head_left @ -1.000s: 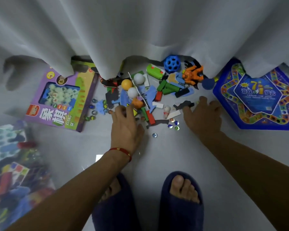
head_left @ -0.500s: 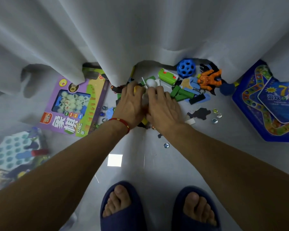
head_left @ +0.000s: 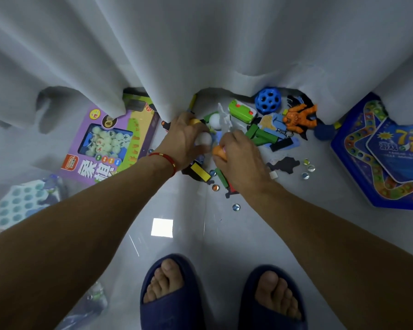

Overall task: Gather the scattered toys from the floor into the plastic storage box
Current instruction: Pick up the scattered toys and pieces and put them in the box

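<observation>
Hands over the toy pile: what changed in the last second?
Both hands closed in from flat on the floor. The left hand now grips a white ball and a yellow one; the right hand grips an orange ball. The blue holed ball and orange figure stayed put.

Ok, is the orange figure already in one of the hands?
No, the orange figure lies on the floor by the curtain hem, apart from the right hand and left hand.
</observation>
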The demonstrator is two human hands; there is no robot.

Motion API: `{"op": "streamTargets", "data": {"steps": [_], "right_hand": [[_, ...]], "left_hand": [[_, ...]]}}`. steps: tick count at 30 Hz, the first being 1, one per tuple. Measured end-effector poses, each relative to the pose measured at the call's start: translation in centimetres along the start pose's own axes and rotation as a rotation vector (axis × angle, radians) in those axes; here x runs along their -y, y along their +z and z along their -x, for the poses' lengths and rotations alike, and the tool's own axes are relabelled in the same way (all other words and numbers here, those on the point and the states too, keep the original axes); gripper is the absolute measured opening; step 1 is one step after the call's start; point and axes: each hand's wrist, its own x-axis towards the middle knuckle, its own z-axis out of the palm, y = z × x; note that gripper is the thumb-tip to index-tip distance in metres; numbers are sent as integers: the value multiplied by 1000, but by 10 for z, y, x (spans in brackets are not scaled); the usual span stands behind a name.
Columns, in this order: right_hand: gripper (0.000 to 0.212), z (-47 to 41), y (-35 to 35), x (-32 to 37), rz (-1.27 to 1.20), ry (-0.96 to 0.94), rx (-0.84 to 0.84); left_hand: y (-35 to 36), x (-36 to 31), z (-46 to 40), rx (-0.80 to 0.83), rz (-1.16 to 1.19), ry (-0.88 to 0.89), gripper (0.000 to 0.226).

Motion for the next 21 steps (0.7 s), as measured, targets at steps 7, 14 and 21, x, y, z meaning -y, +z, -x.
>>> {"op": "streamTargets", "data": {"steps": [7, 14, 21], "right_hand": [[26, 32, -73, 24, -827, 727, 129], [22, 38, -193, 196, -790, 171, 808], [18, 80, -208, 365, -580, -62, 1116]], "left_hand": [[-47, -61, 102, -219, 648, -396, 43], [-178, -77, 270, -559, 1387, -621, 29], [-239, 4, 391, -699, 1416, -906, 42]]}}
